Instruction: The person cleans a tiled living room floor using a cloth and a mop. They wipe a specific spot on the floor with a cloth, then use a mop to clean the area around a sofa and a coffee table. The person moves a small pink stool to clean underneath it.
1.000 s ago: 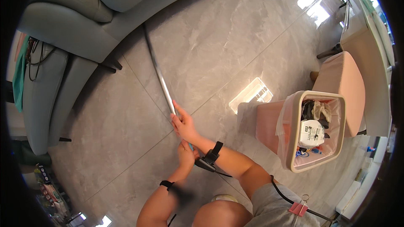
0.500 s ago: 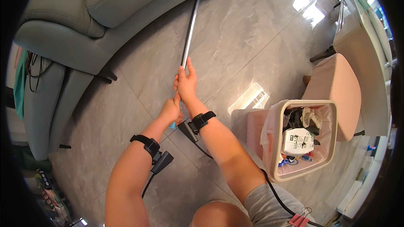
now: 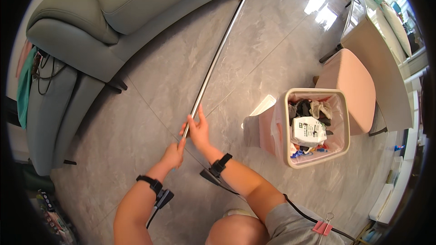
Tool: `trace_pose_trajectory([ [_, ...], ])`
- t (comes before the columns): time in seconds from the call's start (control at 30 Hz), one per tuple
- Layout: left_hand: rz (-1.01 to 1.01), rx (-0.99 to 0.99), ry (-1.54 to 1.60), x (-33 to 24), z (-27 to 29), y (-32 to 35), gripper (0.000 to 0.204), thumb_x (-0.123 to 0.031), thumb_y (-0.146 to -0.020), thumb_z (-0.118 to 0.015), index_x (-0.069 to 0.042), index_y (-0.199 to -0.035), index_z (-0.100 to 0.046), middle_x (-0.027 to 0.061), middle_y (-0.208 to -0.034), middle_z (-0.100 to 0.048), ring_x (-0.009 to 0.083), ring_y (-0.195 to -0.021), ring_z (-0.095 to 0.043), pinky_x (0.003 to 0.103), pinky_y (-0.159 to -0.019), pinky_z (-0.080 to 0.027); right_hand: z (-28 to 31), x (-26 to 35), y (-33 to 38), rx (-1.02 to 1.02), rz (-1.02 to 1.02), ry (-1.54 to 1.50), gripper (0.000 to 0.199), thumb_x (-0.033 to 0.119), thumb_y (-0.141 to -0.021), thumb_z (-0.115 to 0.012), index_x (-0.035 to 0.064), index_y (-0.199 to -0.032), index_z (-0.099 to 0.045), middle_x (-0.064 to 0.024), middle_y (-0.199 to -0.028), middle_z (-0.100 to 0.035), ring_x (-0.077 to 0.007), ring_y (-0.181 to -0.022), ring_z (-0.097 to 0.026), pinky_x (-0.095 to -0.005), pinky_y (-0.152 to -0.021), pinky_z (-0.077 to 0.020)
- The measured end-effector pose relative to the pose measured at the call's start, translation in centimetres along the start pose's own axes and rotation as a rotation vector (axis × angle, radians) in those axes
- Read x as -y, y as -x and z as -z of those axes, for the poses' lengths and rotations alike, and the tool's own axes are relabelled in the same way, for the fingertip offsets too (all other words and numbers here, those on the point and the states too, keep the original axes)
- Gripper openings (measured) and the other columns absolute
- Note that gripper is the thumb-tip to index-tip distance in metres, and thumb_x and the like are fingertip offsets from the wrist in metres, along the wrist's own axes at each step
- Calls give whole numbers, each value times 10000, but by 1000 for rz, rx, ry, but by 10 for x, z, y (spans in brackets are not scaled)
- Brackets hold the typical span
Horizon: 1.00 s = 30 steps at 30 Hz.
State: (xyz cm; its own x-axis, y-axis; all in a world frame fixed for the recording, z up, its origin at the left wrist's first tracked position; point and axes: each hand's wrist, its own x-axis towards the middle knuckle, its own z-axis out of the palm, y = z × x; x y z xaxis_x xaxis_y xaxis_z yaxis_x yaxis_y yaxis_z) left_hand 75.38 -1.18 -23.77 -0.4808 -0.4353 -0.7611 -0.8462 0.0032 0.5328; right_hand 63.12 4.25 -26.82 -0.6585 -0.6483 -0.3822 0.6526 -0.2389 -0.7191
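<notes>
A long silver metal pole (image 3: 215,63) slants from my hands up to the sofa's lower edge. Its far end passes by a dark sofa leg, and whatever it carries there is out of sight. My left hand (image 3: 173,155) is closed round the near end of the pole. Just ahead of it, my right hand (image 3: 199,132) grips the pole too, its fingers curled partly behind the shaft. A black strap with a small device sits on each wrist.
The grey sofa (image 3: 150,0) spans the upper left. To my right stands a pink bin (image 3: 268,129) holding rubbish, with a pink-covered chair (image 3: 352,88) behind it. A clear plastic lid-like piece (image 3: 263,104) lies beside the bin. Glossy grey floor tiles (image 3: 150,77) lie below.
Both hands have come back toward me with the pole, and more of its length shows. Its far end has swung right along the sofa's edge.
</notes>
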Motion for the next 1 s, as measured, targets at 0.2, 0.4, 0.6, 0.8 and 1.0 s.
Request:
trace_pose_trajectory([
  [0.2, 56, -31, 30, 96, 3, 79, 680, -603, -909, -331, -21, -602, -503, 99, -486, -501, 248, -429, -514, 385, -455, -416, 8, -36, 56, 268, -341, 197, 472, 107, -895, -550, 54, -1303, -320, -95, -801, -613, -223, -779, -660, -343, -629, -550],
  [0.4, -13, -123, -186, 252, -1, 159, 627, -535, -927, -350, 22, -710, -541, 175, -599, -546, 312, -593, -564, 420, -586, -437, -13, -30, 67, 150, -324, 38, 289, 127, -878, -554, 7, -1112, -435, -83, -794, -599, -197, -671, -626, -324, -647, -533],
  [0.6, -111, -41, -345, 338, 4, 272, 499, -449, -912, -445, 2, -739, -571, 190, -645, -575, 310, -622, -580, 418, -578, -437, 4, -48, 96, 240, -416, -87, 107, 120, -890, -514, 19, -927, -518, -94, -782, -605, -222, -722, -640, -340, -667, -548],
  [0.8, 173, -153, -332, 386, -1, 350, 442, -359, -952, -391, 14, -1088, -585, 307, -1004, -583, 477, -925, -538, 472, -810, -440, -19, -66, 181, 286, -581, -18, 153, 154, -914, -490, 27, -847, -543, -86, -757, -621, -233, -701, -653, -319, -606, -539],
  [1.0, -170, -412, -114, 291, -57, 271, 451, -433, -901, -485, -6, -769, -542, 143, -634, -543, 234, -580, -532, 381, -562, -431, -12, -24, 56, 224, -267, 233, 223, 217, -928, -484, 48, -784, -503, -56, -654, -577, -207, -559, -625, -332, -521, -524],
])
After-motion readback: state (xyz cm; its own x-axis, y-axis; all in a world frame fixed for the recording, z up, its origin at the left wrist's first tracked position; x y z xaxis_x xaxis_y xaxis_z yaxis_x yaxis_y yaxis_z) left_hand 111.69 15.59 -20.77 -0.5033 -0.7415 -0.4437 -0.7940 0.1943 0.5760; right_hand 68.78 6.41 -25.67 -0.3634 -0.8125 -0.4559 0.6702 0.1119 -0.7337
